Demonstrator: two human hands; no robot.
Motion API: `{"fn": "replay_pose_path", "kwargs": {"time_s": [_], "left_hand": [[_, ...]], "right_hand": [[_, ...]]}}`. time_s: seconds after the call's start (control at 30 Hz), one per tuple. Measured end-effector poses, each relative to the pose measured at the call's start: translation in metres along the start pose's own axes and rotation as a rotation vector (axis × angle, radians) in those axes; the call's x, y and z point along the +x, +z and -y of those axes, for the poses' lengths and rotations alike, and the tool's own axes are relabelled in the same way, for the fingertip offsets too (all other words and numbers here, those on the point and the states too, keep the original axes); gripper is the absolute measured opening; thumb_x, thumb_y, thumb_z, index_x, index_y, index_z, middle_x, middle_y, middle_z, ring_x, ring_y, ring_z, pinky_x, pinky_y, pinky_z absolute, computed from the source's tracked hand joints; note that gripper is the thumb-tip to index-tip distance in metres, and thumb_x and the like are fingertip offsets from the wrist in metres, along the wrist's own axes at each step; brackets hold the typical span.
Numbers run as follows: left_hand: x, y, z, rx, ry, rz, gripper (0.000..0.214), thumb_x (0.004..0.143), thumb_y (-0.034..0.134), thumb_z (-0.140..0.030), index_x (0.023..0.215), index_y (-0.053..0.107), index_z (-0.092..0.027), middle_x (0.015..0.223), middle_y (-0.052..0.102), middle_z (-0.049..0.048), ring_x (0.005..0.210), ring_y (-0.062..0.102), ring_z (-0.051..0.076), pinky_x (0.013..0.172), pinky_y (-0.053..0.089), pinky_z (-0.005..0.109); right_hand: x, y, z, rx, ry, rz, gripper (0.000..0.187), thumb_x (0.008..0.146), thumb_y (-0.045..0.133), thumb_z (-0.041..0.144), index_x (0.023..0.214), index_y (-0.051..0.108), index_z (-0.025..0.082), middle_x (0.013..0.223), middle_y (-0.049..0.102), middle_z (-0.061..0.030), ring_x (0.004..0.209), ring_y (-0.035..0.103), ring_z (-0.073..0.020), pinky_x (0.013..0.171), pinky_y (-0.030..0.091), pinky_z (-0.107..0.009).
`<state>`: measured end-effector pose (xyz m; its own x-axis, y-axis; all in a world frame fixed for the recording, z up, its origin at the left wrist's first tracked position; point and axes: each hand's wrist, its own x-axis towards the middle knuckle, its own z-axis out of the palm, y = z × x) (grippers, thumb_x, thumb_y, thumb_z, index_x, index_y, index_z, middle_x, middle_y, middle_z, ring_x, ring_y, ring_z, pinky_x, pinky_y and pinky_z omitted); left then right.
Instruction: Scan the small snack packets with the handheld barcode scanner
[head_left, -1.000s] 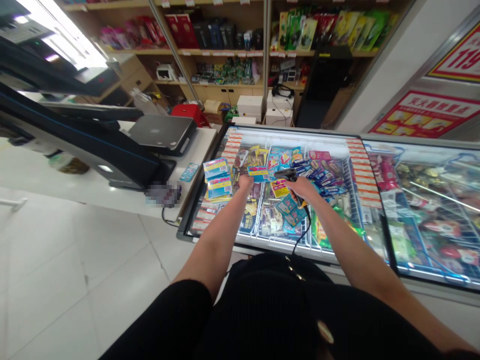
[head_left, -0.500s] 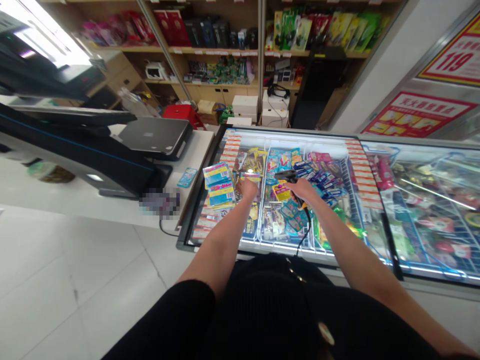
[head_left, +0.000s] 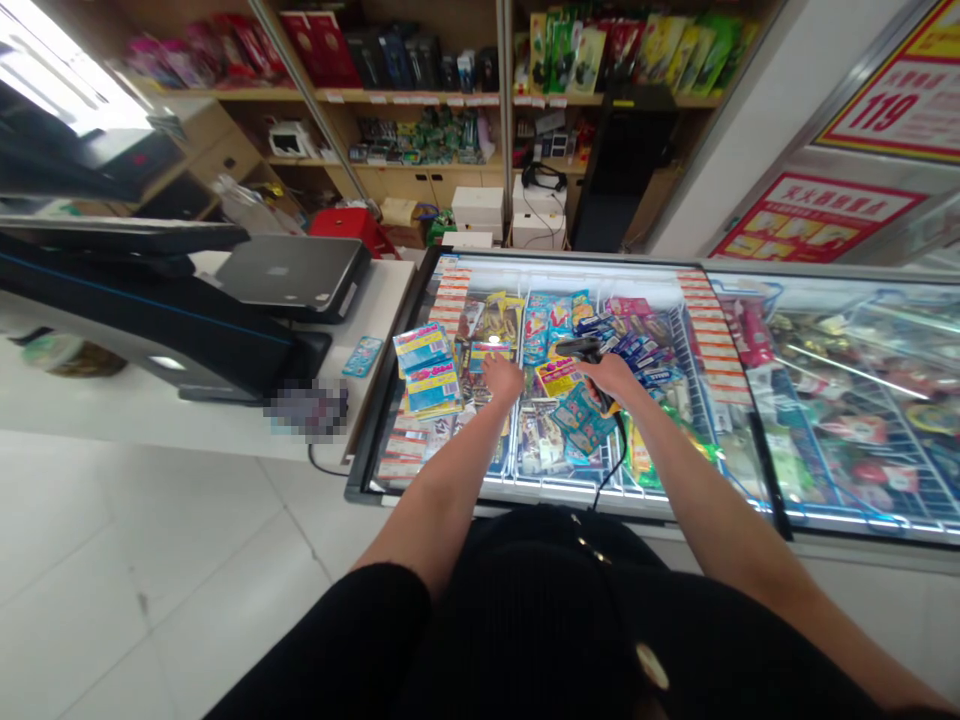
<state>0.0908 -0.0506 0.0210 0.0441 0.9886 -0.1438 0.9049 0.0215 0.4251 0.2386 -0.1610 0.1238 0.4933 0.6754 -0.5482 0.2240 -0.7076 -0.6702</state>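
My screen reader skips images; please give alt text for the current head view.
A person's right hand grips a handheld scanner above a lit display case; the left hand is between the scanner and stacked blue-and-yellow packets.

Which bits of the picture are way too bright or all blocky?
Head view: a bright area at upper left is washed out; head view: a small white glint shows just beyond the left hand; head view: a blocky patch covers part of the counter.
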Motion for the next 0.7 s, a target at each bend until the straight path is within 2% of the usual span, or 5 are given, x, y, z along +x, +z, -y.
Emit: {"fn": "replay_pose_path", "kwargs": {"time_s": [0.13,0.27,0.4,0.57,0.7], "left_hand": [[-0.009,0.011,-0.020,-0.141,0.031,0.141,0.041,0.080,0.056,-0.031,0.114,0.053,-0.009,0.120,0.053,0.0207,0.115,0.049,0.029,0.094,0.037,0.034],[-0.018,0.037,-0.033,-0.244,-0.101,0.251,0.059,0.065,0.073,-0.041,0.111,0.056,-0.008,0.123,0.050,0.0239,0.112,0.051,0.035,0.090,0.040,0.037],[-0.028,0.056,-0.050,-0.285,-0.213,0.192,0.060,0.059,0.078,-0.033,0.109,0.057,-0.009,0.124,0.049,0.0240,0.114,0.049,0.036,0.092,0.039,0.039],[-0.026,0.061,-0.070,-0.336,-0.412,0.160,0.045,0.066,0.073,-0.030,0.105,0.061,-0.010,0.124,0.050,0.0228,0.111,0.051,0.037,0.087,0.042,0.041],[-0.017,0.065,-0.075,-0.358,-0.476,0.136,0.029,0.074,0.064,-0.029,0.096,0.065,-0.011,0.119,0.053,0.0227,0.110,0.052,0.037,0.083,0.045,0.044]], "right_hand": [[-0.002,-0.009,-0.007,0.059,0.015,-0.013,0.024,0.079,0.060,0.031,0.063,0.051,0.016,0.045,0.052,-0.0011,0.036,0.050,-0.0125,0.038,0.042,-0.023],[0.002,-0.021,-0.020,0.029,0.001,-0.014,0.022,0.077,0.060,0.031,0.064,0.053,0.015,0.046,0.055,-0.0024,0.038,0.052,-0.0131,0.040,0.043,-0.022],[0.008,-0.033,-0.035,0.020,-0.017,-0.022,0.022,0.076,0.060,0.032,0.062,0.056,0.015,0.047,0.056,-0.0033,0.039,0.053,-0.0138,0.040,0.043,-0.022],[0.014,-0.045,-0.049,0.049,-0.046,-0.023,0.019,0.075,0.060,0.030,0.065,0.056,0.015,0.049,0.056,-0.0031,0.040,0.053,-0.0140,0.040,0.043,-0.022],[0.019,-0.051,-0.057,0.054,-0.047,-0.006,0.021,0.075,0.060,0.031,0.063,0.055,0.015,0.050,0.057,-0.0040,0.040,0.054,-0.0148,0.040,0.043,-0.023]]}}
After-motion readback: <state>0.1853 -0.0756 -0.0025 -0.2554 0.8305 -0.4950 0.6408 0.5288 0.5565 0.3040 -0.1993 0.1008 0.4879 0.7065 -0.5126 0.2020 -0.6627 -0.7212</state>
